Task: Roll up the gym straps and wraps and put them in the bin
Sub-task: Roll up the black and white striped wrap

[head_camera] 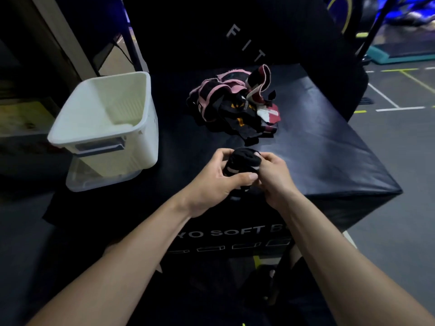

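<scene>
I am seeing both hands, left hand (211,182) and right hand (274,177), gripping a rolled black wrap (243,161) | box (329,149) reading "SOFT" | pile of straps (235,107) lying beside white bin (106,118) | gym floor (400,137).

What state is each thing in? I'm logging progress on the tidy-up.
Black wrap: rolled up, gripped by both hands above the box.
Left hand: curled round the wrap.
Right hand: pinching the wrap's right side.
Pile: unrolled, tangled, lying on the box.
Bin: upright, open, no wraps visible inside.
Box: closed, carrying the pile and the bin.
</scene>
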